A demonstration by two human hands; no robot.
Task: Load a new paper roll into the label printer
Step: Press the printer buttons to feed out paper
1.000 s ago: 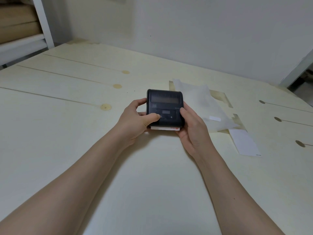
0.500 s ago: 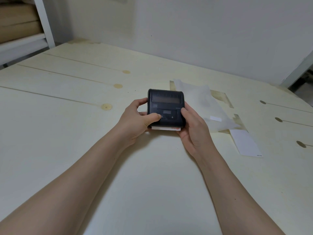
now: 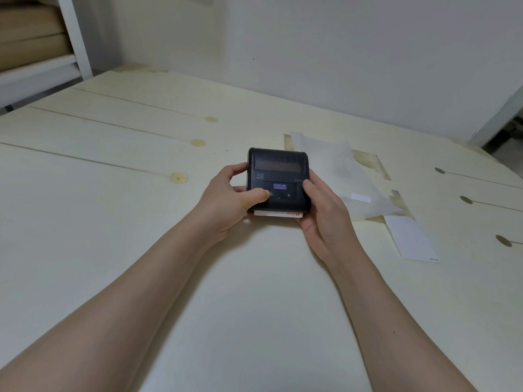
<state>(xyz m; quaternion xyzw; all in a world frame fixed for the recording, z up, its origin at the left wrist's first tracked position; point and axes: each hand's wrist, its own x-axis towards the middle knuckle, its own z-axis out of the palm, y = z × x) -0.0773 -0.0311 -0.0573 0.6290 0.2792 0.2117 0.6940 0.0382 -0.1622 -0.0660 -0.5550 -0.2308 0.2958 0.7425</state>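
The label printer sits on the pale wooden desk, a little toward 12 o'clock from the middle of the view, held between both hands. It is a black, boxy unit with its lid closed, and the small display on the control panel glows blue. A white strip with a red mark at its right end shows along the printer's near edge, at 6 o'clock. Whether the printer's base lies flat on the desk or is raised slightly cannot be told.

The left hand grips the printer from 9 o'clock: its fingers curl round the left side, and its thumb lies across the top, with the tip pressed on the left end of the control panel. The right hand grips from 3 to 4 o'clock, cupping the right side and near corner. Its thumb rests on the top face by the panel's right edge, and its fingers are hidden beneath.

At 2 o'clock from the printer, just beside it, a translucent sheet lies flat on the desk and carries a small white label. Farther out at 4 o'clock lies a white slip of paper, one end touching or tucked under the sheet — which one is unclear. A shelf stands at 10 o'clock, beyond the desk's far corner, and a plain wall runs behind.
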